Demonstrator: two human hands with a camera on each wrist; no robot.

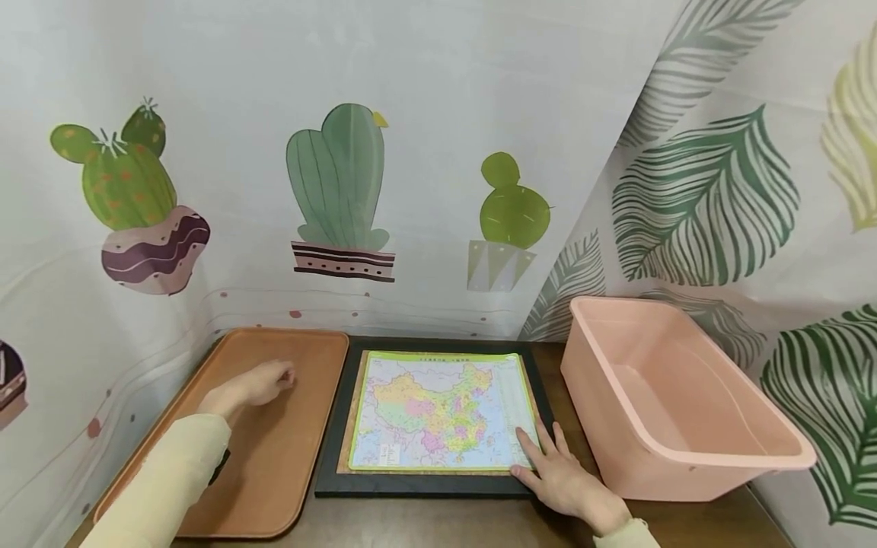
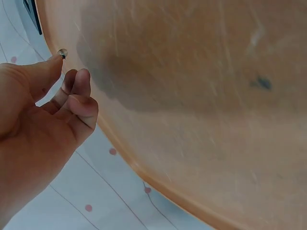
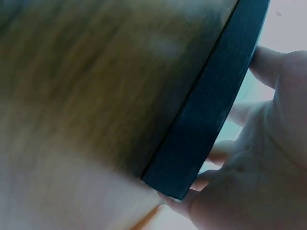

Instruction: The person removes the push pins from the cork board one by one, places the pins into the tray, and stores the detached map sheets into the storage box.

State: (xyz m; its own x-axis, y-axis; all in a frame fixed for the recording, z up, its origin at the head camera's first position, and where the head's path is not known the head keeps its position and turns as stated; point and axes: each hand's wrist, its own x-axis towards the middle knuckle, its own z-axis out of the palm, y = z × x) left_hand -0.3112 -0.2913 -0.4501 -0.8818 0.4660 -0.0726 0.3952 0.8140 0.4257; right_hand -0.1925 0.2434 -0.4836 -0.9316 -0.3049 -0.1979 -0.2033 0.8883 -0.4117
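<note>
Over the brown tray point(image 1: 294, 457), my left hand point(image 1: 263, 383) has its fingers curled. In the left wrist view a tiny shiny brass-coloured thumbtack point(image 2: 62, 52) is pinched at the thumb tip; the finger behind it is mostly hidden. A printed map point(image 1: 438, 415) with a green border lies on a cork board with a black frame point(image 1: 425, 485). My right hand point(image 1: 558, 476) rests with spread fingers on the map's lower right corner and the frame's right side. From the right wrist view, the frame's edge point(image 3: 206, 105) runs beside that palm.
A pink plastic bin point(image 1: 644, 426) stands right of the board, close to my right hand. The tray lies just left of the frame. Behind the wooden table point(image 1: 384, 521) hangs a cloth point(image 1: 438, 152) printed with cacti and leaves.
</note>
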